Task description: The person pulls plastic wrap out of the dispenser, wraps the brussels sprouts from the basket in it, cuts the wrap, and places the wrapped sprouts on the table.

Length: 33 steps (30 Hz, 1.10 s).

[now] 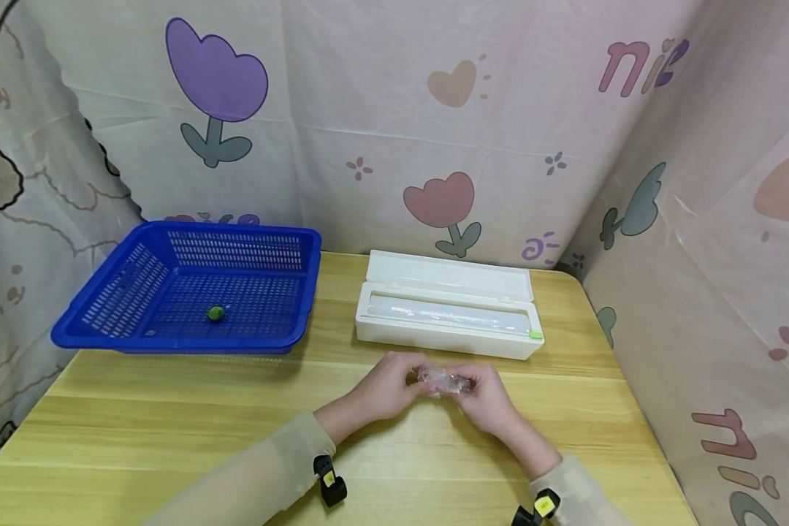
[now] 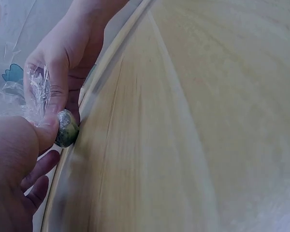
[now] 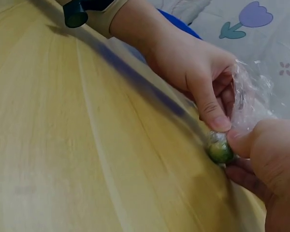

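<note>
Both hands meet over the table in front of the white box, working on a small round green fruit (image 3: 220, 149) in clear cling film (image 1: 442, 380). My left hand (image 1: 389, 386) pinches the film from the left, thumb tip close above the fruit in the right wrist view. From the other side my right hand (image 1: 485, 398) grips the film, its thumb right beside the fruit. Crumpled film (image 2: 40, 94) sticks up between the hands, and the fruit hangs under the thumbs. In the head view the film and fingers mostly hide it.
A blue plastic basket (image 1: 296, 314) stands at the back left with a small green fruit (image 1: 215, 313) inside. Behind the hands sits a long white box (image 1: 427, 343), lid up, holding a roll of cling film (image 1: 447, 313). Patterned curtains (image 1: 355, 88) enclose the wooden table (image 1: 191, 416).
</note>
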### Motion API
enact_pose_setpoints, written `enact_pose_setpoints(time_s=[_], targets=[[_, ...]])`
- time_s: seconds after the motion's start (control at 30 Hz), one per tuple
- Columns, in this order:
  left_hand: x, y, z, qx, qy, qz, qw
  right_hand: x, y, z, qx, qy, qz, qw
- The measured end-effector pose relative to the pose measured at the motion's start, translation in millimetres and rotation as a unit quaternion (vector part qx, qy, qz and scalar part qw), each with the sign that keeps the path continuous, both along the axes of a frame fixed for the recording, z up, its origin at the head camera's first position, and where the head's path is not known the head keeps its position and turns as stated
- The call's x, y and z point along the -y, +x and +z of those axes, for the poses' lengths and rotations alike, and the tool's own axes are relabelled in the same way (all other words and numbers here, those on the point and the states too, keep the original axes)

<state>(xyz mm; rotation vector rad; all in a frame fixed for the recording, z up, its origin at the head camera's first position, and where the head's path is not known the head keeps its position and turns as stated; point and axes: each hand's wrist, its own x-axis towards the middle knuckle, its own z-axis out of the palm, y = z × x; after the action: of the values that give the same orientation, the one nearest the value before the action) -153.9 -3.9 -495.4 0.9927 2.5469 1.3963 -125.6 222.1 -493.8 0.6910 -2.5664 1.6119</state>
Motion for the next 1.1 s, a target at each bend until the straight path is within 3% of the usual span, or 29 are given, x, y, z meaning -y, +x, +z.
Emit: enact_pose_setpoints(time_s=[0.27,0.47,0.77,1.1], targets=[[1.6,0.6,-1.1,0.001,-0.015,0.009,0.9998,-3,2.1,-5.3,-0.079,-0.016,0.032,0.9962],[2.2,0.4,-0.8,0.004,-0.018,0.013,0.9998,-7,3.5,-6.2,-0.142,0.008,0.06,0.988],[4.5,1.6,3.4,0.004,-0.024,0.009,0.9997,-12,6.3,-5.3,-0.145,0.081,0.113,0.9796],[16.5,0.6,3.4,-0.019,0.002,-0.08,0.9966,-9,3.7,-6.1,-0.164,0.1,0.125,0.9734]])
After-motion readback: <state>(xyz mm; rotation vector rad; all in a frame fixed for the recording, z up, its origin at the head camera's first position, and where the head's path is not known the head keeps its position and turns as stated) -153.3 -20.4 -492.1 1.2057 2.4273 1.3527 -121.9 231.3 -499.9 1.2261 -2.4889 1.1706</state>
